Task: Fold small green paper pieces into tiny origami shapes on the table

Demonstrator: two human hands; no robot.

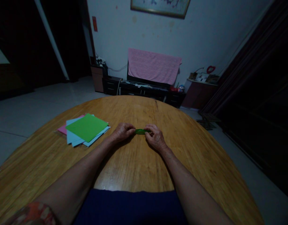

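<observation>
A small strip of folded green paper [140,132] stretches between my two hands, over the middle of the round wooden table. My left hand [123,131] pinches its left end between thumb and fingers. At the other end, my right hand [155,136] grips the paper with thumb and curled fingers. Both ends of the strip are hidden by the fingertips. Left of my hands lies a loose stack of paper sheets, with a green sheet [87,127] on top, light blue sheets [72,137] under it and a pink sheet [62,129] at the left.
The round wooden table [134,168] fills the foreground, its far edge curving before a low black TV cabinet [155,94]. A pink cloth [154,66] drapes over the screen. A side cabinet [197,93] stands right, and dark curtains [242,59] hang beyond it.
</observation>
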